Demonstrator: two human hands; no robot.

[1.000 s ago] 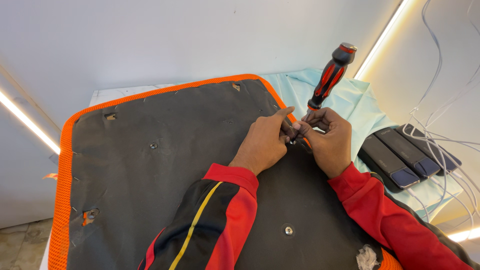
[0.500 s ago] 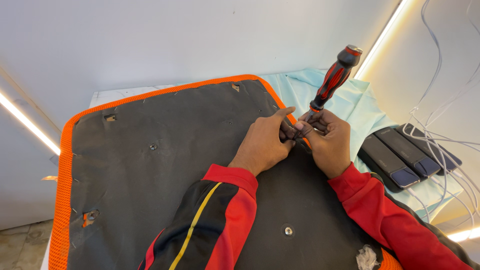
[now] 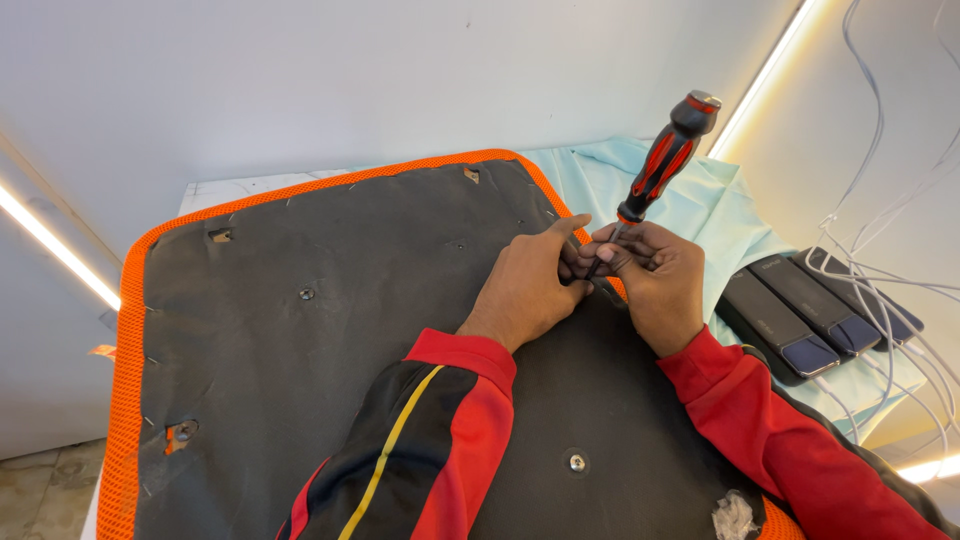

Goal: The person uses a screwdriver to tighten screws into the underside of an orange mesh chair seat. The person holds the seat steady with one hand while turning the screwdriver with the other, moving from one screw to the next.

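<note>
A large black panel [image 3: 330, 290] with an orange mesh border lies flat on the table. My left hand [image 3: 528, 285] rests on its right part, fingers pressed against the panel near the orange edge. My right hand [image 3: 655, 275] is beside it, fingers pinched around the metal shaft of a screwdriver [image 3: 662, 162] with a red and black handle that stands tilted up and to the right. The tip is hidden between my fingers. Both sleeves are red, the left with black and a yellow stripe.
A pale blue cloth [image 3: 700, 195] covers the table under the panel's right side. Three dark flat devices [image 3: 800, 315] with white cables [image 3: 880, 270] lie at the right. Screws [image 3: 577, 462] and small tears show in the panel. A white wall stands behind.
The screwdriver handle has shifted slightly, leaning a little more upright. Both hands stay at the same spot on the panel's right edge.
</note>
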